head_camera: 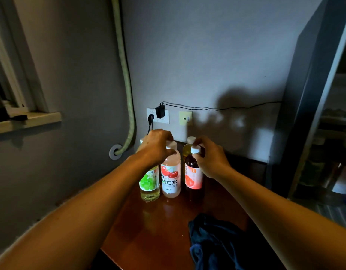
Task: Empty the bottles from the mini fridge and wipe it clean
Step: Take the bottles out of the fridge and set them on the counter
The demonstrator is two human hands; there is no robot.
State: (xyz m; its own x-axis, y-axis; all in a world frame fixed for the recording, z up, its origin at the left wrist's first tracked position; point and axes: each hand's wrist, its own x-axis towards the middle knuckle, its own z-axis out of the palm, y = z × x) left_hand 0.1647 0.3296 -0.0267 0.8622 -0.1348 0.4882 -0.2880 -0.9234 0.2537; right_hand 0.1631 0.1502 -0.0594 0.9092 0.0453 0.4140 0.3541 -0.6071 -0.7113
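- Your left hand [157, 147] reaches forward over two bottles at the back of the bench [158, 227]; its fingers curl down around the neck of the cherry-label bottle [170, 177], just under that bottle's white cap.
- The same hand covers the top of the green-grape bottle [149, 185], so you cannot tell whether it grips that one too.
- Your right hand [209, 157] pinches the neck of the dark bottle [193, 173], thumb and fingers closed just below its white cap.
- Behind the dark bottle stands a yellow bottle [187, 151], mostly hidden, with a pale cap.
- All four bottles stand upright, close together, near the wall; they are clear plastic, round, with glossy printed labels (green grapes, red cherries, a red-orange fruit).
- The bench is polished reddish-brown wood and mirrors the bottles faintly.
- A crumpled dark blue cloth [215, 242] lies on the near right part of the bench, soft and folded on itself, well apart from the bottles.
- The mini fridge [304, 106] stands open at your right, its dark grey side facing you and dim shelves visible inside.
- On the wall, a white socket [158, 116] holds a black adapter, and a pale green hose [127, 78] runs down to a round wall fitting.
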